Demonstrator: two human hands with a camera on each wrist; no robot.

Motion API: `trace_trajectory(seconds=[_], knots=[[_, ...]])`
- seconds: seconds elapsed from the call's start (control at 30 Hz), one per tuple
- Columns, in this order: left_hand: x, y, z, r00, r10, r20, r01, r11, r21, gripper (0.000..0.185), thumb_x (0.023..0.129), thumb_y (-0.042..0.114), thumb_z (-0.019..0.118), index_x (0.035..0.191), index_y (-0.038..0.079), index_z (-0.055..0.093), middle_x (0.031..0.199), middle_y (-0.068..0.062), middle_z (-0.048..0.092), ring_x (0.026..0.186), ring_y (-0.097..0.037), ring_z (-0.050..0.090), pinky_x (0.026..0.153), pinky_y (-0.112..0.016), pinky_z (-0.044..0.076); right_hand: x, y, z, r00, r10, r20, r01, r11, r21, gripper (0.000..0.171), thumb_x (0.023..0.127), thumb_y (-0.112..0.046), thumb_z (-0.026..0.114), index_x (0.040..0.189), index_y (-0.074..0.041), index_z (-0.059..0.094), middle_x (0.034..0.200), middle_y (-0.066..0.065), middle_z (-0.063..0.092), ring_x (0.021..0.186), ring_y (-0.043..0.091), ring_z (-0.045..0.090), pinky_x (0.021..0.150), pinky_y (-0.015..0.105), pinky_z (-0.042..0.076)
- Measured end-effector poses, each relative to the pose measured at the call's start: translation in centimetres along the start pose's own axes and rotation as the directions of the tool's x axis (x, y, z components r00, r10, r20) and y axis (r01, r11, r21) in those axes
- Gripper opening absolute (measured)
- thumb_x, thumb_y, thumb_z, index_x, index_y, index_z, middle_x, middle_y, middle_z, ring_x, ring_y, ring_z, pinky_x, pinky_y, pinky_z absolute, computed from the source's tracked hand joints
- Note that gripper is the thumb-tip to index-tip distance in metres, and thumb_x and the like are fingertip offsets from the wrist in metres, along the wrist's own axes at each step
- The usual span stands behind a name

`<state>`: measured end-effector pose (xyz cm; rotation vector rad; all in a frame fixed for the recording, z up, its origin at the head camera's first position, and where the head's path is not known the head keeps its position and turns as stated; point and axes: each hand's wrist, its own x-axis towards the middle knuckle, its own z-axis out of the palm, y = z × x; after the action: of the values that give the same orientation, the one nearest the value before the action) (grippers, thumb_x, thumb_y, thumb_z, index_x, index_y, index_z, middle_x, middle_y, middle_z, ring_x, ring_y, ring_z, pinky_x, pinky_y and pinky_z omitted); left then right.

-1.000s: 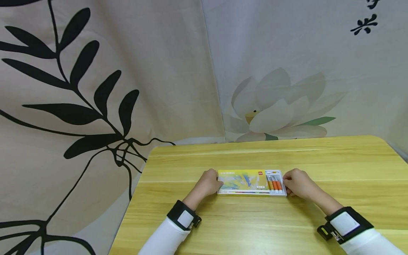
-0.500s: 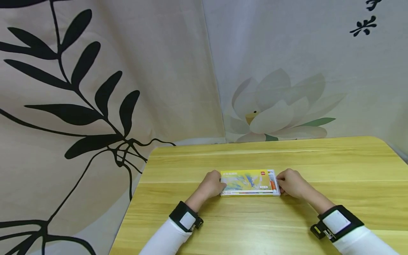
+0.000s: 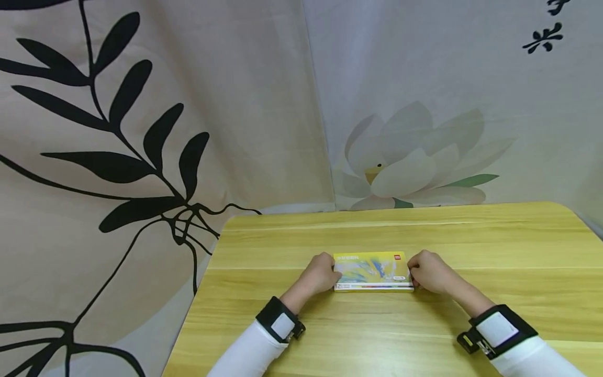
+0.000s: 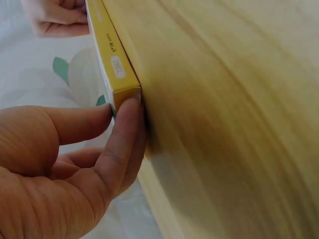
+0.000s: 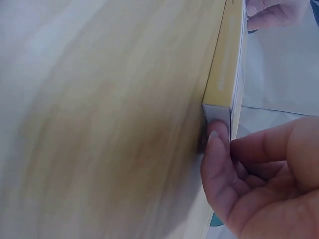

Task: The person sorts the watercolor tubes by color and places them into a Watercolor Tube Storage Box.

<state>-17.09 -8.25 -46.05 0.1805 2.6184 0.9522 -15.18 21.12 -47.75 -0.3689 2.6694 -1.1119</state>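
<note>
A flat yellow paint box (image 3: pixel 372 271) with a blue and yellow printed cover lies on the table, its long side facing me. Its inner tray sits inside the sleeve, so the paint tubes are hidden. At the left end, my left hand (image 3: pixel 320 273) pinches the box, with the thumb (image 4: pixel 82 122) at the top edge and fingers against the yellow end. My right hand (image 3: pixel 431 271) holds the other end. There, the fingertips press the white end face (image 5: pixel 218 113) and the thumb (image 5: pixel 264 145) lies at the top edge.
The wood-grain table (image 3: pixel 377 335) stretches around the box on all sides. Behind its far edge hangs a pale curtain (image 3: pixel 264 104) printed with dark leaves and a lotus. Each wrist wears a black strap (image 3: pixel 501 327) with a small camera.
The tray with the paint tubes has slid left into the yellow sleeve until the tubes went out of sight. My right hand moved left with it; my left hand and the sleeve shifted slightly right.
</note>
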Motion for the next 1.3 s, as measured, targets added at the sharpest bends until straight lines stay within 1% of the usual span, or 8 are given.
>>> trace_trajectory(seconds=[0.13, 0.2, 0.27, 0.43, 0.53, 0.87, 0.97, 1.3], knots=[[-0.3, -0.1, 0.2, 1.0, -0.003, 0.015, 0.004, 1.0, -0.029, 0.013, 0.099, 0.008, 0.07, 0.095, -0.005, 0.069, 0.077, -0.007, 0.061, 0.055, -0.014, 0.048, 0.048, -0.025, 0.037, -0.4, 0.1, 0.1, 0.999, 0.044, -0.002, -0.044, 0.999, 0.012, 0.029, 0.087, 0.008, 0.049, 0.066, -0.008, 0.062, 0.058, 0.001, 0.056, 0.052, 0.013, 0.052, 0.049, 0.026, 0.045], [-0.4, -0.2, 0.4, 1.0, -0.001, 0.021, 0.001, 0.999, -0.039, 0.013, 0.099, 0.007, 0.071, 0.092, -0.004, 0.07, 0.074, -0.006, 0.061, 0.051, -0.013, 0.047, 0.045, -0.024, 0.036, -0.6, 0.1, 0.2, 0.998, 0.068, 0.0, -0.068, 0.997, 0.028, 0.029, 0.089, 0.007, 0.05, 0.066, -0.007, 0.063, 0.058, 0.001, 0.056, 0.052, 0.013, 0.052, 0.05, 0.026, 0.045], [-0.6, -0.3, 0.5, 1.0, 0.008, 0.023, -0.007, 0.999, -0.046, 0.014, 0.099, 0.007, 0.071, 0.089, -0.003, 0.07, 0.072, -0.007, 0.061, 0.049, -0.012, 0.045, 0.044, -0.023, 0.035, -0.9, 0.2, 0.2, 0.997, 0.075, -0.004, -0.075, 0.997, 0.036, 0.03, 0.095, 0.003, 0.053, 0.07, -0.007, 0.065, 0.06, 0.001, 0.057, 0.055, 0.014, 0.054, 0.05, 0.026, 0.046], [-0.9, -0.3, 0.7, 0.999, 0.029, 0.041, -0.026, 0.997, -0.078, 0.012, 0.1, 0.006, 0.07, 0.094, -0.006, 0.071, 0.072, -0.006, 0.062, 0.047, -0.012, 0.049, 0.041, -0.022, 0.037, -1.4, 0.4, 0.2, 0.997, 0.076, -0.013, -0.075, 0.996, 0.05, 0.028, 0.103, -0.002, 0.058, 0.078, -0.004, 0.07, 0.066, 0.002, 0.061, 0.062, 0.016, 0.06, 0.053, 0.029, 0.053], [-1.1, -0.2, 0.7, 0.998, 0.032, 0.052, -0.027, 0.996, -0.088, 0.012, 0.1, 0.005, 0.069, 0.097, -0.006, 0.071, 0.073, -0.006, 0.063, 0.047, -0.013, 0.051, 0.041, -0.021, 0.038, -1.6, 0.5, 0.2, 0.996, 0.085, -0.01, -0.084, 0.994, 0.065, 0.026, 0.103, -0.002, 0.059, 0.081, -0.002, 0.071, 0.067, 0.003, 0.062, 0.063, 0.017, 0.061, 0.055, 0.029, 0.054], [-1.4, -0.4, 0.9, 0.997, 0.044, 0.058, -0.039, 0.995, -0.093, 0.011, 0.1, 0.005, 0.07, 0.095, -0.005, 0.071, 0.071, -0.005, 0.064, 0.046, -0.014, 0.053, 0.04, -0.021, 0.037, -1.9, 0.6, 0.2, 0.992, 0.13, 0.003, -0.129, 0.987, 0.1, 0.017, 0.103, -0.002, 0.06, 0.097, 0.006, 0.074, 0.07, 0.004, 0.063, 0.066, 0.017, 0.063, 0.058, 0.031, 0.057], [-1.5, -0.4, 1.1, 0.997, 0.054, 0.052, -0.05, 0.995, -0.088, 0.01, 0.099, 0.004, 0.07, 0.095, -0.005, 0.071, 0.071, -0.005, 0.063, 0.046, -0.015, 0.056, 0.04, -0.02, 0.038, -2.0, 0.7, 0.2, 0.991, 0.132, 0.001, -0.132, 0.987, 0.093, 0.017, 0.103, -0.002, 0.06, 0.096, 0.006, 0.074, 0.07, 0.004, 0.063, 0.065, 0.017, 0.062, 0.057, 0.031, 0.056], [-2.4, -0.2, 1.3, 0.996, 0.075, 0.054, -0.069, 0.993, -0.094, 0.012, 0.099, 0.003, 0.069, 0.09, -0.004, 0.07, 0.069, -0.005, 0.064, 0.049, -0.017, 0.061, 0.041, -0.021, 0.042, -3.0, 0.8, 0.2, 0.994, 0.105, 0.015, -0.105, 0.992, 0.072, 0.022, 0.103, -0.003, 0.061, 0.084, -0.003, 0.073, 0.066, 0.002, 0.061, 0.06, 0.017, 0.059, 0.054, 0.028, 0.052]])
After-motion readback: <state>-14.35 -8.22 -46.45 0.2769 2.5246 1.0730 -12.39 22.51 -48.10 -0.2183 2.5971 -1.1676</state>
